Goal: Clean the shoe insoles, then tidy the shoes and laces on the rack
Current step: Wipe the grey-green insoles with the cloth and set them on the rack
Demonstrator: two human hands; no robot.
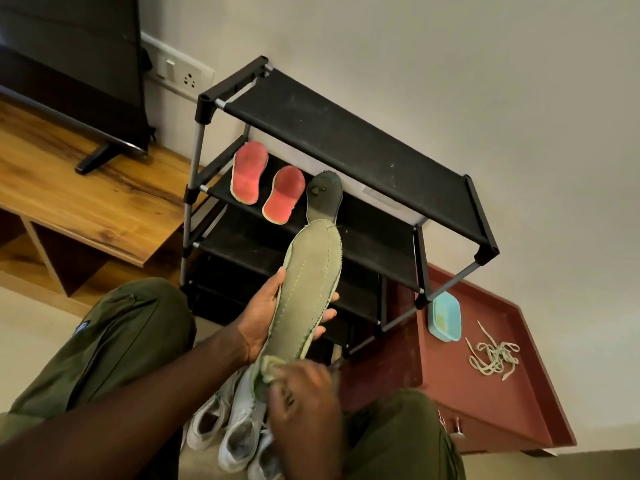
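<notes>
My left hand (265, 315) holds a long olive-green insole (306, 285) from beneath, its toe pointing at the rack. My right hand (304, 400) is closed on a greenish cloth (268, 370) pressed against the insole's heel end. Two red insoles (250, 172) (284, 194) and one dark grey insole (323, 197) lie on the second shelf of the black shoe rack (346, 140). White shoes (228, 427) sit on the floor between my knees. A tangle of pale laces (493, 355) lies on the red-brown tray (485, 403) at right.
A light blue dish (444, 315) sits on the tray beside the rack's leg. A wooden TV unit (69, 188) with a television (69, 64) stands at left. A wall socket (180, 72) is behind the rack. My knees in green trousers flank the shoes.
</notes>
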